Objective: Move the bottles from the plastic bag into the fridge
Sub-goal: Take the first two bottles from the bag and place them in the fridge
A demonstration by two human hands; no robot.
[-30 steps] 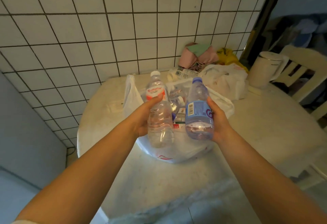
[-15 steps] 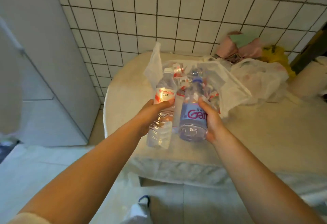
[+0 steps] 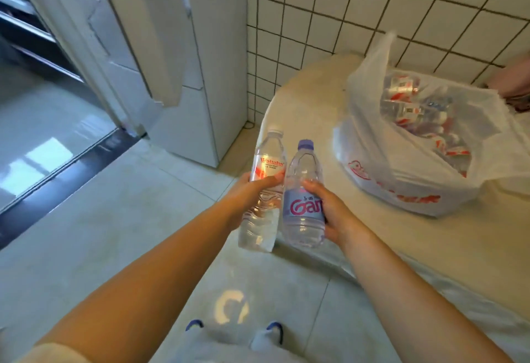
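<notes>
left hand gripped Wahaha bottle | right hand gripped purple-capped bottle | fridge unreached | plastic bag held more

The bottle with the white cap is clear with a red-and-white label bearing red lettering. Touching its right side, the bottle with the lilac cap is clear with a pale lilac label and large pink letters. To the right of both bottles, the plastic bag is translucent white with red print, and red-and-white labels show through it. The table under the bag is cream. Behind the bag, the wall is white square tiles with dark grout lines. Left of the bottles, the fridge is white. The floor is pale tile.
</notes>
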